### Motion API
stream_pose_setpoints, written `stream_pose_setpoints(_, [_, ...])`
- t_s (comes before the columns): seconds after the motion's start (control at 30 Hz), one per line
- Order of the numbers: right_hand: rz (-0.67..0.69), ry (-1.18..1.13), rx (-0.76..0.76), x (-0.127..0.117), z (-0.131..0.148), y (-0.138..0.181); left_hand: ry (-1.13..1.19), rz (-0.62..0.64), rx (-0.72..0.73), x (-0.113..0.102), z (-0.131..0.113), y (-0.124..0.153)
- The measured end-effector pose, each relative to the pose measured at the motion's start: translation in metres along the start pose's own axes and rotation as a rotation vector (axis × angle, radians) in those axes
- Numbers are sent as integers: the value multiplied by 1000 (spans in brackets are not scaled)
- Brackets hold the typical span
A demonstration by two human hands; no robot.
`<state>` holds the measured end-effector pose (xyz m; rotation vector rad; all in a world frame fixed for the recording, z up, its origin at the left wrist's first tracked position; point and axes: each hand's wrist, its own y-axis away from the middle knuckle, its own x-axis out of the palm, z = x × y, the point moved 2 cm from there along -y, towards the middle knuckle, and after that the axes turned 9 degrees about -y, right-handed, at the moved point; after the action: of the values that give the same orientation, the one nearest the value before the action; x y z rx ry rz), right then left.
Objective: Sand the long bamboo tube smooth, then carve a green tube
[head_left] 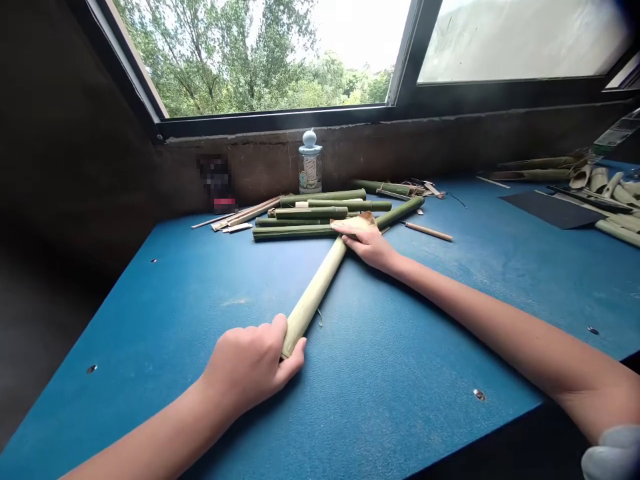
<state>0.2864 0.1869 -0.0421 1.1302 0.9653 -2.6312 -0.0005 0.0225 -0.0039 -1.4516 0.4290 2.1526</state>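
A long bamboo stick (316, 288) lies slantwise over the blue table, pale at its near part and green at the far end. My left hand (254, 357) is wrapped round its near end, thumb along the right side. Farther up, my right hand (366, 241) is closed over the stick with a brown sheet of sandpaper (367, 219) under the fingers. The sandpaper's upper edge curls out past the fingertips; the side touching the bamboo is hidden. Several green bamboo pieces (300, 232) lie just behind and left of the right hand.
A wooden-handled tool (429, 231) lies right of the stick's far end. Thin strips (247, 213) lie back left, near a jar with a blue lid (310, 167). Cut bamboo (620, 193) and a black sheet (555, 208) are at the right. The table (200, 287) ends below the window.
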Motion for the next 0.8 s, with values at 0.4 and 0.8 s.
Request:
stream_pose_setpoints(0.4, [218,-198,-312,43,114,33,15,-181,15,4,-3,0])
stream_pose_setpoints(0.8, [234,-110,-183,28,60,3,32,-140,26,1,-3,0])
